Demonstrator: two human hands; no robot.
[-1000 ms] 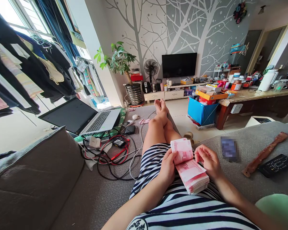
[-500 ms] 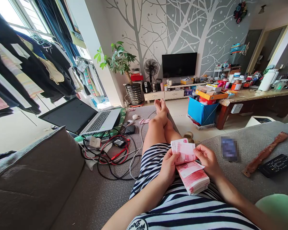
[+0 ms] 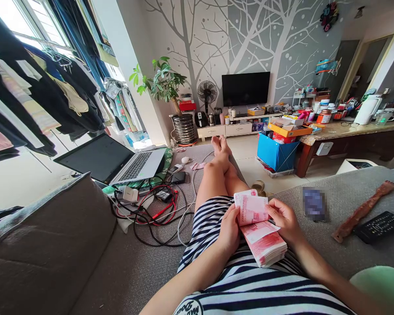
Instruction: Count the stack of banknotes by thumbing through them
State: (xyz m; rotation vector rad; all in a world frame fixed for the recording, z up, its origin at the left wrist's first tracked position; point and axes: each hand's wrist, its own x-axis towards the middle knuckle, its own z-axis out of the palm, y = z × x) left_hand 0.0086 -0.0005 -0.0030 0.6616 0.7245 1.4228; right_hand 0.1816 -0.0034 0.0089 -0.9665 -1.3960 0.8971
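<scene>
A thick wad of red-and-white banknotes (image 3: 267, 247) rests over my lap, its upper notes folded up and back. My left hand (image 3: 230, 225) is closed on the left side of the wad, thumb on the raised notes. At the right edge of the raised banknotes, my right hand (image 3: 284, 218) pinches a note between thumb and finger. The fingers beneath the wad are hidden. Below it lies the striped black-and-white clothing (image 3: 249, 291) over my lap.
Left on the grey sofa (image 3: 144, 271) are an open laptop (image 3: 138, 166) and tangled cables (image 3: 154, 214). To the right lie a black remote control (image 3: 379, 226), a brown strip-like object (image 3: 364, 212) and a blurred-out dark item (image 3: 314, 204). A blue box (image 3: 277, 153) stands beyond.
The top raised note's edge has shifted very slightly between my hands. Both hands stay in nearly the same place, holding the banknotes.
</scene>
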